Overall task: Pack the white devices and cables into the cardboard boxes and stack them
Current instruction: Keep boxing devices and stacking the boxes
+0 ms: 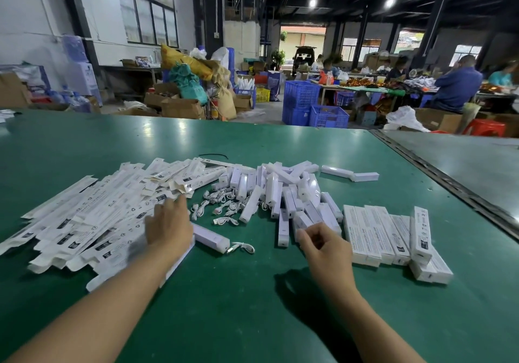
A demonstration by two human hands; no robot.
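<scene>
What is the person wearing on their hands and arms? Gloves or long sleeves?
Nothing at all. The left hand and the right hand have no gloves. The left forearm and the right forearm are bare too, with no sleeves, watch or bracelet as far as the picture reaches.

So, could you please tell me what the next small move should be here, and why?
Probably the left hand should pinch one flat white cardboard carton from the pile it rests on and lift it free. A white bar-shaped device and a white coiled cable lie right beside it unboxed, and the right hand looks empty.
</scene>
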